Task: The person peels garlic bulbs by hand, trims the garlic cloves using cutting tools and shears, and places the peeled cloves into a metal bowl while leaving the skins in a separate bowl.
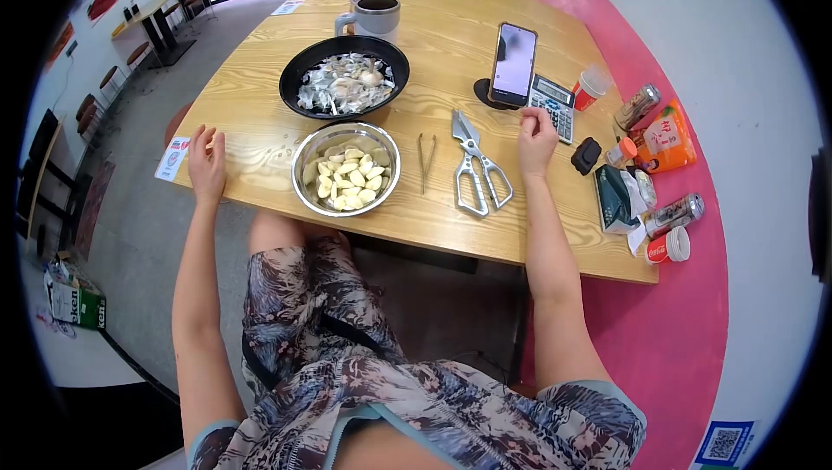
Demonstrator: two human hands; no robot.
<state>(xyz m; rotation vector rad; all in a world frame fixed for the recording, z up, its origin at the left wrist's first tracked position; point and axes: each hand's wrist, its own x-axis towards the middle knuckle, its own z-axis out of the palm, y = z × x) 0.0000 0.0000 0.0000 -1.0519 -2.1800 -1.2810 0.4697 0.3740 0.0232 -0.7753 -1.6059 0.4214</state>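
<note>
My left hand (pixel 207 162) rests at the table's left edge, fingers slightly apart and holding nothing. To its right stands a steel bowl (pixel 301 182) of peeled garlic cloves (pixel 351 181). Behind that, a black bowl (pixel 290 93) contains garlic skins (pixel 340 84) and what looks like a garlic bulb (pixel 371 77). Tweezers (pixel 425 165) and open-handled scissors (pixel 471 154) lie between the steel bowl and my right hand (pixel 537 141). That hand lies on the table with curled fingers and nothing visible in them, close to a calculator (pixel 555 104).
A phone (pixel 513 67) stands upright behind my right hand. Farther back is a mug (pixel 378 18). Along the right edge are a black case (pixel 586 155), a tissue box (pixel 614 197), an orange packet (pixel 666 136), cans (pixel 676 213) and paper cups (pixel 591 87).
</note>
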